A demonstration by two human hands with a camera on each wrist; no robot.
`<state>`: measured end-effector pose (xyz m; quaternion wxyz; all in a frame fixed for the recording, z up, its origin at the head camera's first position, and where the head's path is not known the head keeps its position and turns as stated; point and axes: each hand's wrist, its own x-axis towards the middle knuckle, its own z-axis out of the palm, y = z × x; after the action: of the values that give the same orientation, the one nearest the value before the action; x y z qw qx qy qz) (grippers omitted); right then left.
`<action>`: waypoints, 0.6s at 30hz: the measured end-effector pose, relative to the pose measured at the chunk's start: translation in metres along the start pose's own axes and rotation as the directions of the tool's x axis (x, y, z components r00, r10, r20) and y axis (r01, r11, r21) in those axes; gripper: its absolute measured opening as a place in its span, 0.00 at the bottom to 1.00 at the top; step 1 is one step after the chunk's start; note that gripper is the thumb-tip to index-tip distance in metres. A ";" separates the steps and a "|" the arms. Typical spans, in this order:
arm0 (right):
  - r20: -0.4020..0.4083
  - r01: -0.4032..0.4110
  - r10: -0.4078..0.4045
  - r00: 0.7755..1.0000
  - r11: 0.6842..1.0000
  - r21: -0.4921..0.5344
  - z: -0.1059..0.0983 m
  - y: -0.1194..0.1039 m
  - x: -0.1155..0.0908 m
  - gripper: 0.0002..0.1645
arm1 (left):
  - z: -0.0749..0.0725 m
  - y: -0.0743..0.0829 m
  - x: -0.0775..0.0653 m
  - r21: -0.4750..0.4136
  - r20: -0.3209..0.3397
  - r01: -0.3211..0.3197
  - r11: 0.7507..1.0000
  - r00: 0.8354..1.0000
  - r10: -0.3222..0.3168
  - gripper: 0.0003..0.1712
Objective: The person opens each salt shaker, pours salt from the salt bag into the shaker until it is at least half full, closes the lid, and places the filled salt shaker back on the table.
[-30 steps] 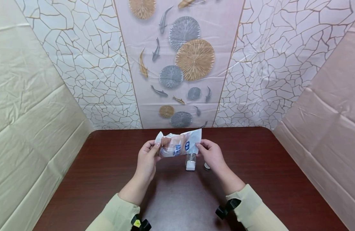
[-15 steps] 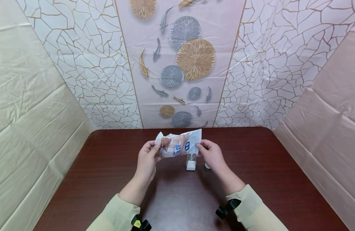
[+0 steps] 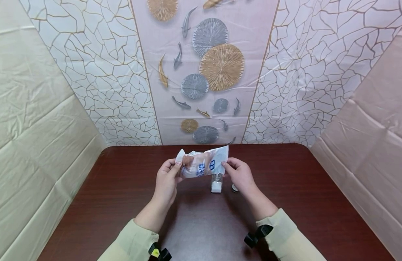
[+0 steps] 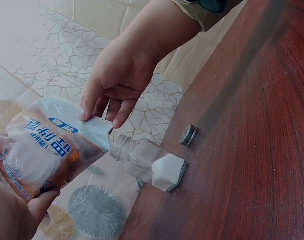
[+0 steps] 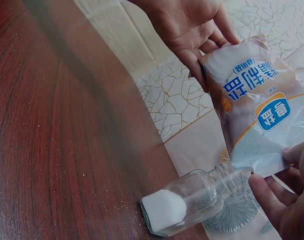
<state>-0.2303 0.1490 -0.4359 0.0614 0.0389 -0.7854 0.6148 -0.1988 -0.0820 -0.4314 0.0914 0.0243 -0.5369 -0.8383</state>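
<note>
A bag of salt [image 3: 201,164], printed in blue and orange-brown, is held tilted above the table, its white corner at the mouth of a glass jar [image 5: 196,192]. White salt [image 4: 166,171] fills the lower part of the jar, which stands upright. My left hand [image 3: 165,181] grips the full end of the bag, thumb on the front. My right hand [image 3: 240,174] pinches the bag's other end beside the jar's mouth. In the wrist views the bag's corner reaches the jar's rim; whether salt is flowing I cannot tell.
A round dark-sided lid [image 4: 188,135] lies on the table right of the jar, partly behind my right hand in the head view. Fine white grains dot the brown table [image 5: 67,150] around the jar. A patterned cloth wall [image 3: 201,108] rises behind the table's far edge.
</note>
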 end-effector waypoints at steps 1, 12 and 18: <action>0.000 -0.001 0.001 1.000 1.000 0.001 0.000 0.000 0.000 0.09 | 0.000 0.000 0.000 0.001 0.001 -0.001 1.000 1.000 0.001 0.03; 0.002 0.000 0.000 1.000 1.000 0.001 0.000 0.001 0.001 0.10 | 0.001 0.001 0.000 0.003 -0.007 0.005 1.000 1.000 -0.005 0.03; 0.004 0.004 -0.004 1.000 1.000 0.005 0.000 0.002 0.001 0.10 | 0.001 0.001 0.000 0.013 -0.006 0.006 1.000 1.000 -0.006 0.03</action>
<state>-0.2320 0.1497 -0.4375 0.0610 0.0422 -0.7840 0.6164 -0.1991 -0.0815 -0.4302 0.0903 0.0292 -0.5419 -0.8351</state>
